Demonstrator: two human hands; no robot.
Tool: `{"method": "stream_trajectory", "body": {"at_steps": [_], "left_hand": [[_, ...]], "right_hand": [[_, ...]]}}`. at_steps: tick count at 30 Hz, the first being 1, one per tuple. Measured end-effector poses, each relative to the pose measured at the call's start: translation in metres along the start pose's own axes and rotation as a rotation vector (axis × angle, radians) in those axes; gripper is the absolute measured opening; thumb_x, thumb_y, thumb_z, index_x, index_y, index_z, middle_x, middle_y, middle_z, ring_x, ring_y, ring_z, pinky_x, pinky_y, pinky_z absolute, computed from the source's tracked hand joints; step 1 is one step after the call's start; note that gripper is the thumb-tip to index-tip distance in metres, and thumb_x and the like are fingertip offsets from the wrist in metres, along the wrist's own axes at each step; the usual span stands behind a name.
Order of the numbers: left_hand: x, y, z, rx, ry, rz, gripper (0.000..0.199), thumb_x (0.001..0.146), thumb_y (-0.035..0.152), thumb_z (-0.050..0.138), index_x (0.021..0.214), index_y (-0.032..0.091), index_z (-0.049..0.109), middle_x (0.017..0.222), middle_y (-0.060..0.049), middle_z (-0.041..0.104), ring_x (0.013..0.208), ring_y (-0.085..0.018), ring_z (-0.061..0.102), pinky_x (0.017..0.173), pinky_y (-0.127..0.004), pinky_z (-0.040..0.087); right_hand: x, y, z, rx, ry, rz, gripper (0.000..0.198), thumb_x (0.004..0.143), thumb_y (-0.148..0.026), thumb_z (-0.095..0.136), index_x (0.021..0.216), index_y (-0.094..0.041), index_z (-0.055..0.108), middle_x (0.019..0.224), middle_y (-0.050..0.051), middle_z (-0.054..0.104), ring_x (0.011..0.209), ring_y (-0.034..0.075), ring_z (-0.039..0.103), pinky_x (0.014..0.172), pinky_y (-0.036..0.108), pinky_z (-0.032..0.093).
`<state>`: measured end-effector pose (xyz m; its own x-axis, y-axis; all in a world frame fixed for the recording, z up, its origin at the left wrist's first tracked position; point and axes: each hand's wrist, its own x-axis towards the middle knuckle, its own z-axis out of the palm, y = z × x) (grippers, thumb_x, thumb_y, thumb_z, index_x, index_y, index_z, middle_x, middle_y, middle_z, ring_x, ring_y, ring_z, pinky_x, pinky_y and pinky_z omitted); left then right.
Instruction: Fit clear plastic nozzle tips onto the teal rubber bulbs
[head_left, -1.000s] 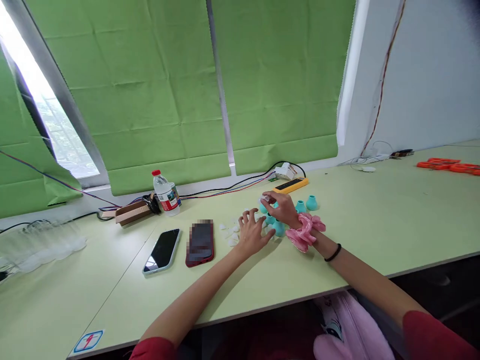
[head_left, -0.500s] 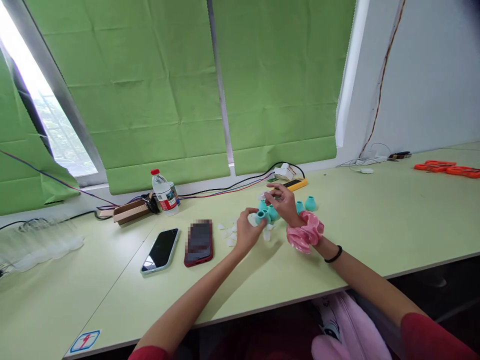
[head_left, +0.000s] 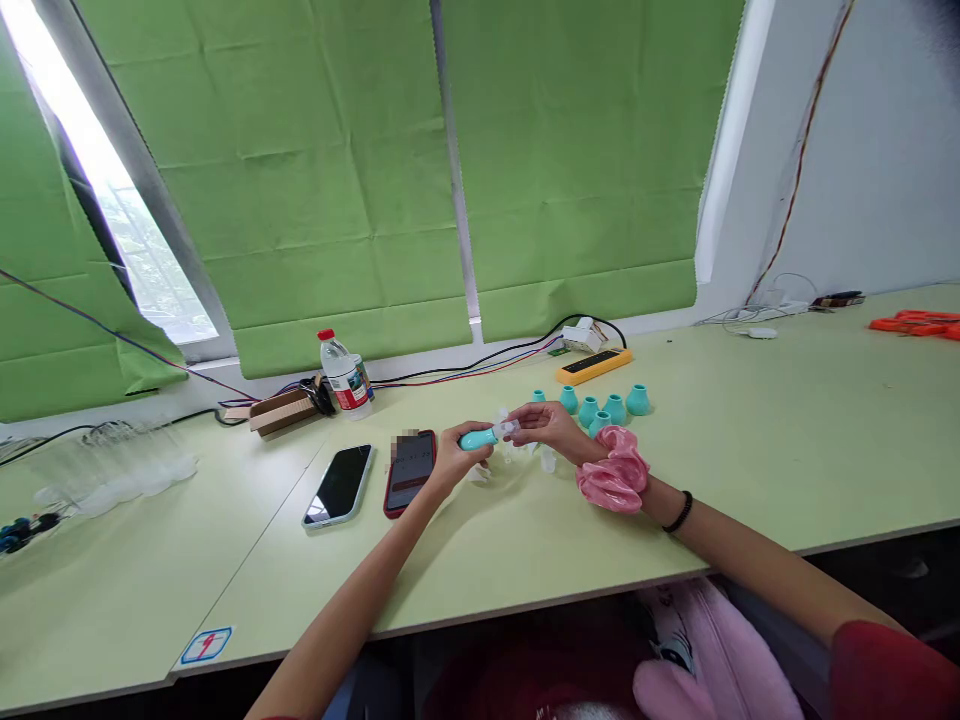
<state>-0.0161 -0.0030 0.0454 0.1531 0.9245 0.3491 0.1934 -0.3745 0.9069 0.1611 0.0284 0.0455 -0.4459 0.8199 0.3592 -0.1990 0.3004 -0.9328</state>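
My left hand (head_left: 448, 462) is closed round a teal rubber bulb (head_left: 477, 440), its narrow mouth pointing right. At that mouth is a small clear plastic piece (head_left: 505, 429), pinched in the fingertips of my right hand (head_left: 551, 424). I cannot tell how far the clear piece sits inside the bulb. Several more teal bulbs (head_left: 615, 408) stand upright just beyond my right hand. Small translucent white pieces (head_left: 548, 461) lie on the table under and between both hands, partly hidden by them.
A red-cased phone (head_left: 409, 474) and a pale-cased phone (head_left: 339, 486) lie left of my left hand. Behind them stand a water bottle (head_left: 346, 378) and an open cardboard box (head_left: 283, 412). A yellow power strip (head_left: 594, 366) and cables run along the back. Orange scissors (head_left: 916, 323) lie far right.
My left hand has moved left, away from the bulb cluster, with one teal bulb now turned sideways in it. My right hand has brought the clear piece down to the bulb's mouth.
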Motion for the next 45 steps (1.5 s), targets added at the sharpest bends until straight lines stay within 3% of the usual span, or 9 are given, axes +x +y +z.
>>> {"method": "stream_trajectory", "body": {"at_steps": [4, 8, 13, 18, 25, 31, 40, 45], "left_hand": [[-0.001, -0.002, -0.002, -0.004, -0.045, -0.023, 0.042, 0.052, 0.03, 0.067, 0.089, 0.011, 0.059, 0.068, -0.001, 0.057, 0.046, -0.007, 0.048, 0.045, -0.021, 0.044], [-0.002, -0.009, -0.002, 0.085, -0.071, -0.052, 0.044, 0.051, 0.032, 0.069, 0.088, 0.01, 0.059, 0.057, 0.001, 0.053, 0.038, -0.006, 0.043, 0.036, -0.018, 0.037], [-0.003, -0.013, -0.002, 0.225, -0.071, -0.019, 0.038, 0.051, 0.034, 0.069, 0.082, 0.012, 0.061, 0.061, 0.001, 0.055, 0.037, -0.004, 0.04, 0.033, -0.016, 0.032], [-0.002, -0.014, -0.004, 0.283, -0.058, 0.044, 0.037, 0.054, 0.035, 0.067, 0.082, 0.012, 0.06, 0.064, 0.0, 0.057, 0.041, -0.006, 0.044, 0.038, -0.018, 0.036], [-0.005, -0.012, -0.003, 0.479, -0.016, 0.322, 0.028, 0.06, 0.031, 0.064, 0.082, 0.014, 0.061, 0.075, -0.003, 0.062, 0.067, -0.014, 0.056, 0.06, -0.021, 0.043], [-0.007, -0.013, -0.003, 0.664, -0.065, 0.559, 0.031, 0.067, 0.034, 0.059, 0.091, 0.015, 0.057, 0.074, -0.005, 0.06, 0.065, -0.013, 0.054, 0.06, -0.021, 0.041], [-0.011, -0.008, 0.005, 0.695, -0.105, 0.653, 0.036, 0.068, 0.041, 0.056, 0.092, 0.013, 0.058, 0.069, -0.005, 0.057, 0.061, -0.012, 0.052, 0.057, -0.021, 0.039], [-0.011, -0.008, 0.008, 0.651, -0.012, 0.601, 0.027, 0.07, 0.035, 0.055, 0.087, 0.014, 0.06, 0.068, -0.005, 0.058, 0.059, -0.011, 0.052, 0.056, -0.02, 0.039]], "right_hand": [[0.0, 0.004, 0.002, -0.137, -0.02, -0.028, 0.039, 0.048, -0.027, 0.071, 0.082, -0.01, 0.062, 0.07, 0.006, 0.064, 0.065, 0.019, 0.061, 0.063, 0.033, 0.051], [-0.004, 0.006, 0.0, -0.475, -0.14, -0.176, 0.028, 0.062, -0.028, 0.061, 0.085, -0.012, 0.063, 0.069, 0.005, 0.063, 0.057, 0.013, 0.057, 0.05, 0.023, 0.048], [-0.009, 0.001, -0.001, -0.691, -0.266, -0.285, 0.017, 0.069, -0.03, 0.054, 0.072, -0.015, 0.063, 0.06, 0.001, 0.058, 0.054, 0.011, 0.052, 0.046, 0.019, 0.043], [-0.008, 0.003, 0.004, -0.452, -0.281, -0.144, 0.027, 0.07, -0.04, 0.052, 0.069, -0.014, 0.059, 0.054, -0.002, 0.049, 0.047, 0.009, 0.048, 0.042, 0.02, 0.046], [-0.003, 0.004, 0.0, -0.133, -0.396, 0.173, 0.032, 0.068, -0.041, 0.056, 0.058, -0.011, 0.051, 0.05, -0.004, 0.042, 0.041, 0.004, 0.04, 0.039, 0.018, 0.045], [0.0, 0.001, -0.006, 0.052, -0.471, 0.452, 0.025, 0.067, -0.034, 0.058, 0.068, -0.01, 0.054, 0.055, -0.003, 0.046, 0.042, 0.003, 0.039, 0.041, 0.016, 0.043], [-0.001, -0.014, -0.008, 0.047, -0.512, 0.617, 0.02, 0.068, -0.031, 0.055, 0.063, -0.012, 0.05, 0.05, -0.004, 0.043, 0.035, 0.0, 0.026, 0.031, 0.011, 0.027], [-0.004, -0.016, -0.001, -0.068, -0.407, 0.471, 0.025, 0.069, -0.037, 0.054, 0.074, -0.012, 0.054, 0.062, 0.001, 0.054, 0.039, 0.003, 0.036, 0.038, 0.015, 0.037]]}}
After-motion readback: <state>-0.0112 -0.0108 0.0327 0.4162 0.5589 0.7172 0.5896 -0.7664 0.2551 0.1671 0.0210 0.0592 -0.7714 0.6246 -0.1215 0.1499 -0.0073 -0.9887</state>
